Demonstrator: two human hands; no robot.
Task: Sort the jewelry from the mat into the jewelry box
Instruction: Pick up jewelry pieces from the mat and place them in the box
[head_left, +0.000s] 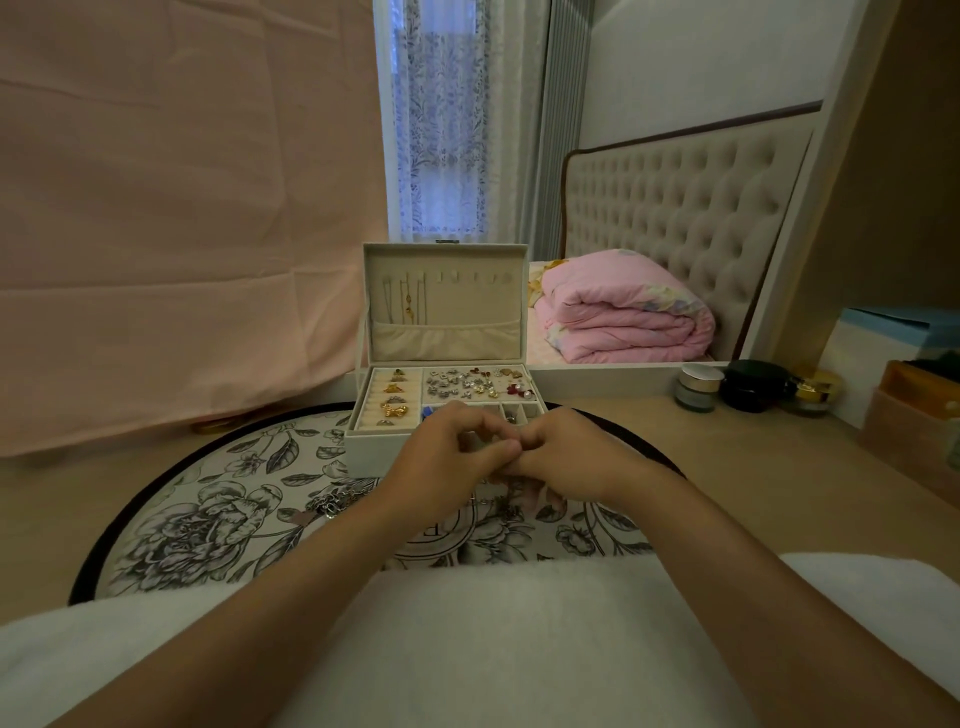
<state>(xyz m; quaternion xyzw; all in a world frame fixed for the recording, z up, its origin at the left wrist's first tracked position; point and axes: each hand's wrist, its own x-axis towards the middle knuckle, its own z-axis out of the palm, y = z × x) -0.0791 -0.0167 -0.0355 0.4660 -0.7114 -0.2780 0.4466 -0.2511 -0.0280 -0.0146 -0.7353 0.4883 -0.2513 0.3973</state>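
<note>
Hands meet low in front of the box: left hand (445, 460) and right hand (569, 462) come in from either side, fingers curled, tips touching each other; cannot tell if anything is pinched between them. Both forearms are bare. Cream open jewelry box (363, 451) stands on the far edge of the round black-and-white floral mat (208, 512), with rings and earrings in its tray and chains hung in the lid. Tangled silver chain jewelry (332, 503) lies on the mat, left of the hands. Light wood surface (753, 467) carries three small cosmetic jars (698, 388) at right. Folded pink quilt (623, 317) and beige tufted headboard (685, 208) are behind.
</note>
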